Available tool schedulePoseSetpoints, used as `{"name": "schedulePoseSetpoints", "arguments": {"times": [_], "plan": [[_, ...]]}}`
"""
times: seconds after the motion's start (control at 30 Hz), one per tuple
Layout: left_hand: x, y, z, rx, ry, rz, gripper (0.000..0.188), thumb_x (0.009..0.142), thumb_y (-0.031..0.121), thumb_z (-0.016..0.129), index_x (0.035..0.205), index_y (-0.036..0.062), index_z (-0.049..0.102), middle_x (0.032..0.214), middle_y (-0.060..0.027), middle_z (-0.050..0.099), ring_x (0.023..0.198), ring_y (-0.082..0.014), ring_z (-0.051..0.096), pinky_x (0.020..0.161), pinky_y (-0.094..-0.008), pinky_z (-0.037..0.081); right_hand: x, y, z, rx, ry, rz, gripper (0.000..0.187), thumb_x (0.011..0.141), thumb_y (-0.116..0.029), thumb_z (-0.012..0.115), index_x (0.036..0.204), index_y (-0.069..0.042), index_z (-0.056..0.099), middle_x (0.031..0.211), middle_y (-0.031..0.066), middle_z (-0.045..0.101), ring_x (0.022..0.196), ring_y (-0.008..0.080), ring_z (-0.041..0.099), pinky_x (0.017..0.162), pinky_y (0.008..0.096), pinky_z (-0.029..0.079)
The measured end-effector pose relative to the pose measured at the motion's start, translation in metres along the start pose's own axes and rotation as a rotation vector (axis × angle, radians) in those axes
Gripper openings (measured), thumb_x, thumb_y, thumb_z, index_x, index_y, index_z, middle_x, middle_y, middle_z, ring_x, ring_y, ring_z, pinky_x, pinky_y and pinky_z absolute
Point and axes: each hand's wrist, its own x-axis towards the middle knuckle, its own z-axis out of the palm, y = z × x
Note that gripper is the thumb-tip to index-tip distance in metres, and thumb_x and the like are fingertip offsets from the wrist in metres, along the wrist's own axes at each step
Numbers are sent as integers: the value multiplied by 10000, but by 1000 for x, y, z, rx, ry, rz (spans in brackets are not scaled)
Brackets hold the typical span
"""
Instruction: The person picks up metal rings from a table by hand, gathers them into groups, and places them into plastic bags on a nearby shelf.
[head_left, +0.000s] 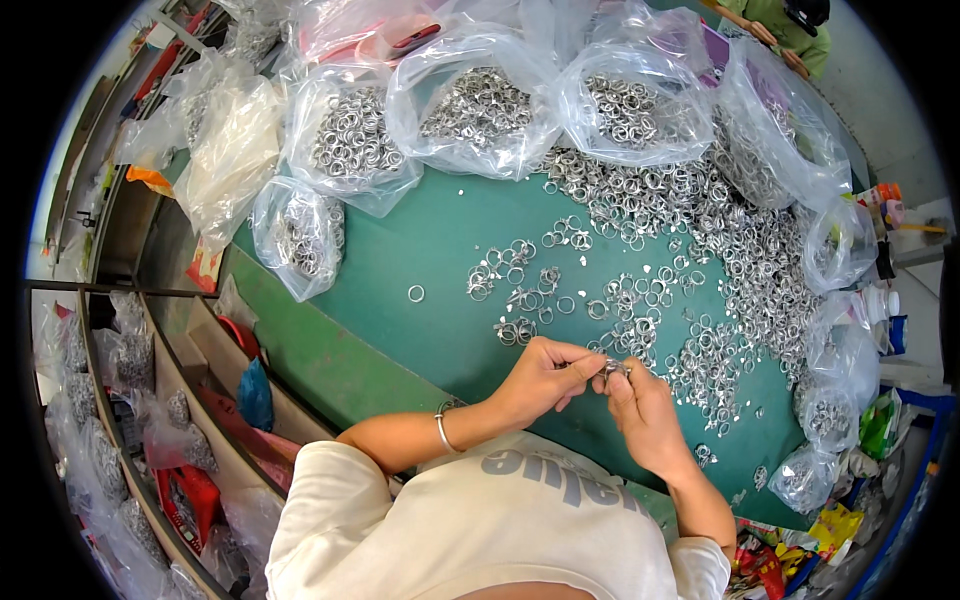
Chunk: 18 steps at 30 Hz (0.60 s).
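My left hand (547, 380) and my right hand (640, 408) meet over the near edge of the green table. Between their fingertips are small silvery metal rings (612, 368), pinched by both hands; how many is hard to make out. Just beyond my fingers lie small loose clusters of rings (630, 300) with tiny flat silver pieces among them. One single ring (416, 293) lies apart on the left. A large heap of rings (745, 260) spreads across the table's right side.
Open clear plastic bags of rings (480, 105) line the far edge, with a smaller bag (298, 240) at left. Wooden shelves (215, 350) with bagged parts stand on my left. Colourful wrappers (835, 530) fill the lower right. Another person (790, 35) is at the far right.
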Motion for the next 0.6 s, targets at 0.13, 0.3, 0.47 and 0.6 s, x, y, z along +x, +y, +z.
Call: {"name": "schedulePoseSetpoints", "arguments": {"times": [0.13, 0.3, 0.47, 0.6], "plan": [[2, -7, 7, 299, 126, 249, 222, 922, 146, 535, 962, -16, 682, 695, -28, 597, 555, -61, 460, 463, -204, 361, -4, 1, 17, -365, 205, -129, 135, 918, -127, 497, 903, 6, 479, 630, 163, 578, 566, 355, 583, 480, 418, 409], [7, -13, -2, 357, 45, 493, 170, 876, 39, 556, 988, -28, 666, 773, -101, 651, 634, -123, 569, 543, -233, 444, -1, -1, 6, -303, 68, -46, 150, 935, -151, 483, 923, -3, 465, 622, 159, 559, 533, 324, 559, 469, 387, 402], [4, -14, -9, 595, 30, 686, 175, 850, 4, 571, 994, -14, 668, 816, -108, 672, 667, -175, 627, 565, -268, 483, 0, 11, -6, 558, -230, 202, 223, 980, -227, 425, 915, -16, 459, 566, 29, 455, 466, 128, 425, 451, 282, 365], [9, -20, -7, 643, 63, 734, 170, 851, 18, 574, 988, -4, 673, 786, -95, 666, 627, -164, 615, 523, -264, 467, -2, 5, -1, 447, -153, 105, 256, 998, -229, 363, 886, -22, 463, 555, -12, 375, 451, 76, 336, 431, 228, 320]]}}
